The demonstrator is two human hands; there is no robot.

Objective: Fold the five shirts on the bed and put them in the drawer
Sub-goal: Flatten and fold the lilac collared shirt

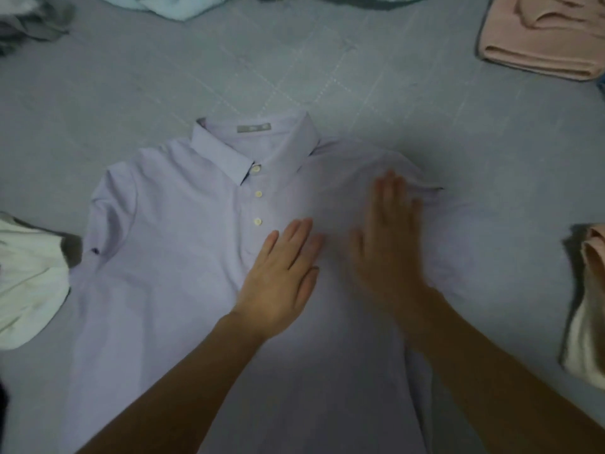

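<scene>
A pale lilac polo shirt (170,257) lies face up and spread flat on the grey bed (163,86), collar pointing away from me, three buttons showing. My left hand (281,276) rests flat on the shirt's chest, just right of the placket, fingers together. My right hand (389,237) lies flat on the shirt's right side near the shoulder, blurred, fingers extended. Neither hand holds any cloth. The right sleeve looks tucked in beside my right hand.
A folded pink shirt (540,44) sits at the far right corner. A crumpled white garment (29,280) lies at the left edge, a pink and cream one (589,306) at the right edge. Light blue (170,4) and grey (29,24) clothes lie along the far edge.
</scene>
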